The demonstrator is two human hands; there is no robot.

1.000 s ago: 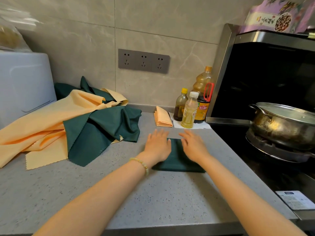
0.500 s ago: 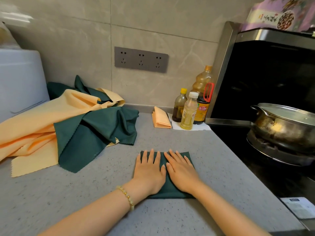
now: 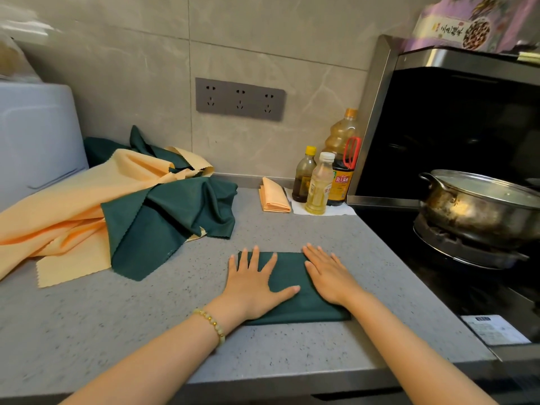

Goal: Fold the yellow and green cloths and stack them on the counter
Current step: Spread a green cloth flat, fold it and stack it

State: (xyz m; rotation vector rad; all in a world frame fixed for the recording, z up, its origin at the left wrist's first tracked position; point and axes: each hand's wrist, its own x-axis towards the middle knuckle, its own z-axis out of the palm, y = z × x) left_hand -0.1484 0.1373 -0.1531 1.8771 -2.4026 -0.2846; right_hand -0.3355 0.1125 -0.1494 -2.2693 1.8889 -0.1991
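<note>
The left hand [image 3: 251,285] and right hand [image 3: 328,276] lie flat with straight fingers, gripping nothing. Under both palms is the folded green cloth [image 3: 289,268], a soft matte rectangle on the speckled bench [image 3: 117,331]. Smoothing outward evenly should set square creases. Beyond the right fingertips lies a folded yellow cloth [image 3: 273,197]. Far left of the left hand, loose cloths [image 3: 181,211] lie crumpled with zigzag edges.

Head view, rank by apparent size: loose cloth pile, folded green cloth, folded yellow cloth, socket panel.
1. loose cloth pile
2. folded green cloth, nearest the camera
3. socket panel
4. folded yellow cloth, farther back, so true size unsure
</note>
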